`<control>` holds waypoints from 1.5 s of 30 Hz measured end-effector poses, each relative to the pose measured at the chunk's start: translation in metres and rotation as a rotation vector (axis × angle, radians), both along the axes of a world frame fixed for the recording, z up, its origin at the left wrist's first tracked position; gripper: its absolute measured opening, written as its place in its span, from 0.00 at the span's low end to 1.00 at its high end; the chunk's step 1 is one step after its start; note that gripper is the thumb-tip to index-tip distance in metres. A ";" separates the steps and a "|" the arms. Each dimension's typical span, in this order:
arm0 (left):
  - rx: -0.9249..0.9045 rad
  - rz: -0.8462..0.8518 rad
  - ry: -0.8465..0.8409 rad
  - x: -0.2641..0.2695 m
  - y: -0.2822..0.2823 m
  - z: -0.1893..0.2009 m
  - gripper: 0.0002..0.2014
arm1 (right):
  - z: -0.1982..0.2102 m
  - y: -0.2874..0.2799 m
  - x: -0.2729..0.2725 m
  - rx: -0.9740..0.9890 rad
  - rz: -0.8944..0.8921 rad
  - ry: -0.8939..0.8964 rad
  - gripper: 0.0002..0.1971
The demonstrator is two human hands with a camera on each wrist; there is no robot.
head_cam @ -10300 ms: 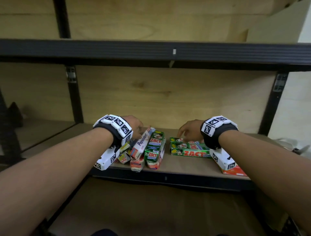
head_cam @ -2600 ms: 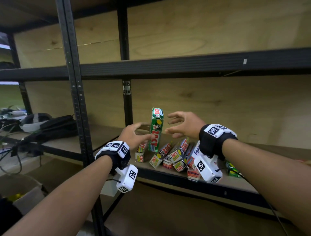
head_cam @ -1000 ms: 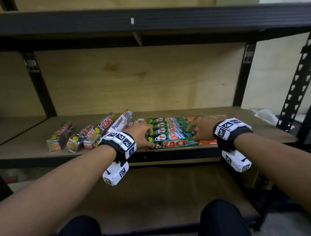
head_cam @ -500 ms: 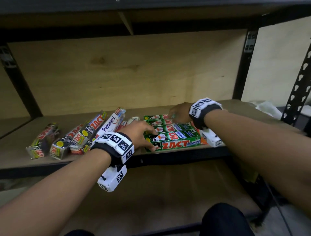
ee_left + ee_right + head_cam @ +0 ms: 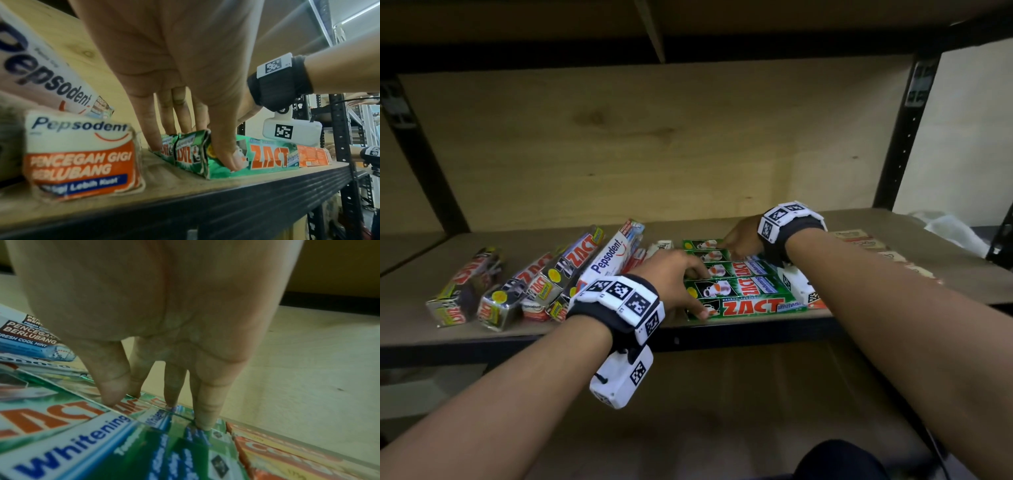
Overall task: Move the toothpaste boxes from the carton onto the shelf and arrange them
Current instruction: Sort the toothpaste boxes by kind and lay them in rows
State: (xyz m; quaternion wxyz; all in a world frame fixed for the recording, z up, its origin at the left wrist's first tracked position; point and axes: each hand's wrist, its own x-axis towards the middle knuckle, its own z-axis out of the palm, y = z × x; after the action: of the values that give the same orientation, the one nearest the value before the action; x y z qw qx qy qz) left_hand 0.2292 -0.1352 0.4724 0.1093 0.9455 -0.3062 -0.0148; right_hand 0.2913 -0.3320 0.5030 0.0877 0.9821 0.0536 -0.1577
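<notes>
Several green ZACT toothpaste boxes lie flat, side by side, in a row near the shelf's front edge. My left hand presses straight fingers against their left ends, with the thumb on the front box's face. My right hand reaches over the row and presses its fingertips on the far boxes' tops. A white Pepsodent box leans just to the left, among several black-and-silver ZACT boxes. An orange box lies at the row's right end.
The wooden shelf board has a black front rail. Black posts stand at the back corners, and an upper shelf hangs close overhead. Crumpled white plastic and flat packets lie at the right.
My right hand has moved from the right end of the green row to its far boxes. My left hand has stayed at the left ends. The view has come closer.
</notes>
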 end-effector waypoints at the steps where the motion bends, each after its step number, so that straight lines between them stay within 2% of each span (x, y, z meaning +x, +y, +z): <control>1: 0.006 0.001 -0.007 0.000 0.001 -0.001 0.36 | -0.001 -0.001 0.003 0.011 -0.006 -0.002 0.28; 4: 0.052 -0.029 -0.055 -0.003 0.003 -0.001 0.36 | -0.007 0.000 0.003 0.009 -0.022 -0.015 0.25; 7: 0.194 -0.098 -0.115 -0.009 0.005 0.003 0.37 | -0.008 -0.004 0.000 0.058 -0.043 -0.034 0.25; 10: 0.263 -0.101 -0.149 -0.012 0.013 0.015 0.34 | 0.004 -0.001 -0.018 0.080 -0.009 -0.034 0.22; 13: 0.295 -0.075 -0.194 -0.017 0.030 0.026 0.28 | 0.009 0.011 -0.038 0.067 0.020 -0.024 0.26; 16: 0.324 -0.031 -0.225 -0.021 0.058 0.037 0.21 | 0.012 0.025 -0.052 0.039 0.061 -0.050 0.23; 19: 0.322 0.042 -0.217 -0.022 0.088 0.048 0.20 | 0.019 0.038 -0.063 0.078 0.113 -0.100 0.19; 22: 0.313 0.126 -0.201 -0.021 0.114 0.054 0.21 | 0.028 0.058 -0.075 0.107 0.081 -0.124 0.17; 25: 0.265 0.179 -0.198 -0.019 0.133 0.055 0.23 | 0.035 0.079 -0.079 0.162 0.058 -0.135 0.18; 28: 0.170 0.264 -0.162 -0.012 0.148 0.051 0.25 | 0.036 0.098 -0.077 0.316 0.049 -0.192 0.13; 32: 0.026 0.391 -0.110 0.005 0.166 0.043 0.22 | 0.033 0.125 -0.067 0.498 0.011 -0.256 0.12; 34: -0.014 0.434 -0.073 0.012 0.172 0.038 0.24 | 0.030 0.139 -0.061 0.522 -0.006 -0.233 0.15; 37: -0.112 0.477 0.018 0.021 0.177 0.031 0.26 | 0.021 0.159 -0.048 0.622 -0.031 -0.130 0.25; 41: -0.314 0.532 0.128 0.036 0.186 0.023 0.25 | 0.006 0.174 -0.035 0.742 -0.072 -0.156 0.29; 43: -0.419 0.544 0.217 0.042 0.190 0.021 0.27 | 0.001 0.177 -0.031 0.887 -0.157 -0.101 0.26; 45: -0.490 0.553 0.288 0.043 0.192 0.020 0.30 | -0.002 0.178 -0.030 1.039 -0.220 -0.019 0.18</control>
State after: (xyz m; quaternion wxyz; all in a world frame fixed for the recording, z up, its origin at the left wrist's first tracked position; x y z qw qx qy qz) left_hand 0.2727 0.0568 0.4928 0.3735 0.9265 -0.0162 -0.0435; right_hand 0.2615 -0.1545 0.5011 -0.4272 0.8973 0.0205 -0.1098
